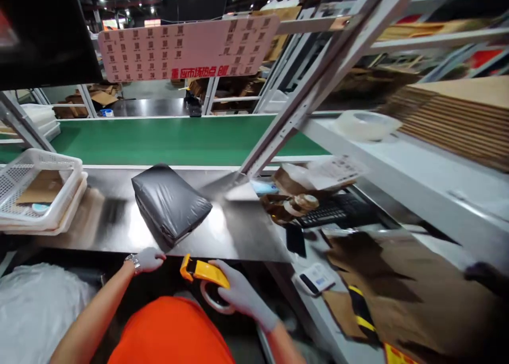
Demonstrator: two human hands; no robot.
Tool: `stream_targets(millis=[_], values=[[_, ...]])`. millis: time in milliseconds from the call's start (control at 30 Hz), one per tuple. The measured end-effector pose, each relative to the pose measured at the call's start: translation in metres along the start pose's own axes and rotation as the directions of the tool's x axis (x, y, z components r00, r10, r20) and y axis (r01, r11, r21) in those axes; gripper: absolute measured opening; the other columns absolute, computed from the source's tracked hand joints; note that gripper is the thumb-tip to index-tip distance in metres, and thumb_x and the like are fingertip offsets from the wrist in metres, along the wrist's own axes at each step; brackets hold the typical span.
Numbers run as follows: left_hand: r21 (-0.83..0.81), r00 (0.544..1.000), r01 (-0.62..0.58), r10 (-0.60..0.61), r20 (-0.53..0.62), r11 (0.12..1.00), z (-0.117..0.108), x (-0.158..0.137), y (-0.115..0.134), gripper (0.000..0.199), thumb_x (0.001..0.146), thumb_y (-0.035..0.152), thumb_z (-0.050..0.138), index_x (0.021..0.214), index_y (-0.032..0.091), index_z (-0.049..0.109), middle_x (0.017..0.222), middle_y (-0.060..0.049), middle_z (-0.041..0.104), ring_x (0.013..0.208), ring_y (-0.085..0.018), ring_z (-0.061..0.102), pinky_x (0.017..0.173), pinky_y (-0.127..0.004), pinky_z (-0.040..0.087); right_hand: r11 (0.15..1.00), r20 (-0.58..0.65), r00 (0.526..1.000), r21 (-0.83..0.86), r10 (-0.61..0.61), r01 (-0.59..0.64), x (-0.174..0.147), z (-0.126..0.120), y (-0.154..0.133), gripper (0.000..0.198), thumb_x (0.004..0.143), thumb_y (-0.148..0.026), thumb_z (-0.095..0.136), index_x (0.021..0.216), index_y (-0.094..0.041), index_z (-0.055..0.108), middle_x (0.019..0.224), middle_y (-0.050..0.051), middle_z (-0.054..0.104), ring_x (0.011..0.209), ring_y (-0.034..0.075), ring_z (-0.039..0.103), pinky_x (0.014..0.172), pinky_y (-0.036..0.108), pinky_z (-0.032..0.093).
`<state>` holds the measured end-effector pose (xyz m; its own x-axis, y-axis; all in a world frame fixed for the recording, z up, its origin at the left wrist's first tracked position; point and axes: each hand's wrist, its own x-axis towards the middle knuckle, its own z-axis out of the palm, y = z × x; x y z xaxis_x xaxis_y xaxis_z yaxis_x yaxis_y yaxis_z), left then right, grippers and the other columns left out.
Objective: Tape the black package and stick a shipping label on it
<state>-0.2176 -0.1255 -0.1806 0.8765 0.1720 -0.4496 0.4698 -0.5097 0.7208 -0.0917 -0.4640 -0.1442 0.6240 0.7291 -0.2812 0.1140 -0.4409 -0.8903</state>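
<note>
A black plastic-wrapped parcel point(170, 202) lies on the steel table point(238, 231), a little beyond both hands. My right hand point(240, 292), in a grey glove, grips a yellow tape dispenser point(204, 273) with its tape roll just below the table's near edge. My left hand point(148, 259), also gloved and with a watch at the wrist, rests with curled fingers on the table's near edge, just below the parcel and holding nothing.
White mesh baskets point(43, 194) with cardboard inside stand at the left. A green conveyor belt point(167, 138) runs behind the table. To the right are a keyboard point(334, 210), tape rolls point(296, 205), papers, flat cardboard point(401, 295) and a cardboard stack point(457, 114) on a shelf.
</note>
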Motion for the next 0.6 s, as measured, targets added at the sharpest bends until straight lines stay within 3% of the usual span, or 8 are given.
stream_targets(millis=[67, 133, 233, 300, 367, 433, 533, 600], values=[[-0.060, 0.991, -0.010, 0.002, -0.137, 0.998, -0.004, 0.021, 0.011, 0.033, 0.082, 0.016, 0.067, 0.107, 0.021, 0.089, 0.113, -0.009, 0.088, 0.109, -0.031, 0.079, 0.105, -0.040, 0.059, 1.000, -0.057, 0.998, -0.004, -0.010, 0.010, 0.001, -0.044, -0.013, 0.082, 0.058, -0.023, 0.056, 0.139, -0.019, 0.068, 0.128, 0.009, 0.083, 0.119, 0.032, 0.080, 0.109, 0.042, 0.060], [-0.127, 0.941, 0.002, -0.045, -0.334, 0.992, -0.021, 0.037, 0.017, 0.037, 0.086, 0.013, 0.062, 0.113, 0.019, 0.086, 0.125, -0.013, 0.086, 0.122, -0.031, 0.077, 0.115, -0.042, 0.056, 0.998, -0.133, 0.989, -0.026, -0.060, 0.057, 0.011, -0.083, -0.027, 0.081, 0.060, -0.023, 0.058, 0.140, -0.018, 0.068, 0.128, 0.010, 0.083, 0.121, 0.033, 0.080, 0.108, 0.042, 0.061], [-0.269, 0.769, 0.050, -0.209, -0.605, 0.962, -0.056, 0.046, 0.018, 0.046, 0.090, 0.009, 0.054, 0.128, 0.012, 0.080, 0.145, -0.020, 0.078, 0.141, -0.031, 0.071, 0.127, -0.045, 0.050, 0.981, -0.192, 0.962, -0.055, -0.196, 0.189, 0.039, -0.129, -0.049, 0.078, 0.067, -0.026, 0.066, 0.144, -0.018, 0.065, 0.127, 0.012, 0.083, 0.115, 0.033, 0.082, 0.101, 0.043, 0.066], [-0.351, 0.648, 0.048, -0.297, -0.702, 0.935, -0.071, 0.044, 0.022, 0.048, 0.096, 0.015, 0.053, 0.138, 0.011, 0.074, 0.150, -0.022, 0.074, 0.145, -0.032, 0.069, 0.128, -0.046, 0.049, 0.953, -0.198, 0.932, -0.079, -0.303, 0.293, 0.064, -0.146, -0.064, 0.073, 0.072, -0.028, 0.073, 0.144, -0.020, 0.065, 0.126, 0.012, 0.083, 0.112, 0.032, 0.083, 0.098, 0.043, 0.068], [-0.419, 0.585, -0.070, -0.303, -0.752, 0.905, -0.069, 0.041, 0.037, 0.044, 0.101, 0.028, 0.057, 0.139, 0.013, 0.073, 0.146, -0.021, 0.076, 0.140, -0.032, 0.072, 0.123, -0.045, 0.054, 0.910, -0.188, 0.890, -0.121, -0.414, 0.398, 0.091, -0.153, -0.080, 0.066, 0.078, -0.031, 0.079, 0.143, -0.021, 0.066, 0.127, 0.013, 0.083, 0.112, 0.032, 0.083, 0.096, 0.042, 0.070], [-0.522, 0.615, -0.249, -0.283, -0.736, 0.816, -0.053, 0.040, 0.064, 0.050, 0.101, 0.049, 0.065, 0.138, 0.016, 0.074, 0.137, -0.018, 0.079, 0.127, -0.031, 0.077, 0.110, -0.042, 0.062, 0.837, -0.142, 0.829, -0.197, -0.540, 0.511, 0.117, -0.152, -0.096, 0.060, 0.085, -0.034, 0.083, 0.142, -0.022, 0.068, 0.127, 0.014, 0.082, 0.111, 0.030, 0.083, 0.097, 0.041, 0.070], [-0.772, 0.804, -0.362, -0.243, -0.542, 0.523, -0.021, 0.044, 0.112, 0.082, 0.088, 0.080, 0.075, 0.138, 0.014, 0.075, 0.124, -0.017, 0.082, 0.108, -0.031, 0.080, 0.089, -0.041, 0.066, 0.629, 0.021, 0.668, -0.315, -0.744, 0.711, 0.150, -0.146, -0.115, 0.055, 0.092, -0.027, 0.078, 0.146, -0.023, 0.067, 0.128, 0.013, 0.082, 0.112, 0.028, 0.083, 0.098, 0.039, 0.070], [-0.882, 0.883, -0.366, -0.189, -0.430, 0.297, -0.005, 0.048, 0.136, 0.085, 0.081, 0.084, 0.082, 0.129, 0.014, 0.080, 0.119, -0.017, 0.083, 0.106, -0.032, 0.081, 0.091, -0.042, 0.067, 0.487, 0.152, 0.565, -0.360, -0.811, 0.795, 0.168, -0.145, -0.125, 0.060, 0.091, -0.015, 0.067, 0.151, -0.023, 0.064, 0.129, 0.012, 0.081, 0.114, 0.026, 0.082, 0.098, 0.037, 0.068]])
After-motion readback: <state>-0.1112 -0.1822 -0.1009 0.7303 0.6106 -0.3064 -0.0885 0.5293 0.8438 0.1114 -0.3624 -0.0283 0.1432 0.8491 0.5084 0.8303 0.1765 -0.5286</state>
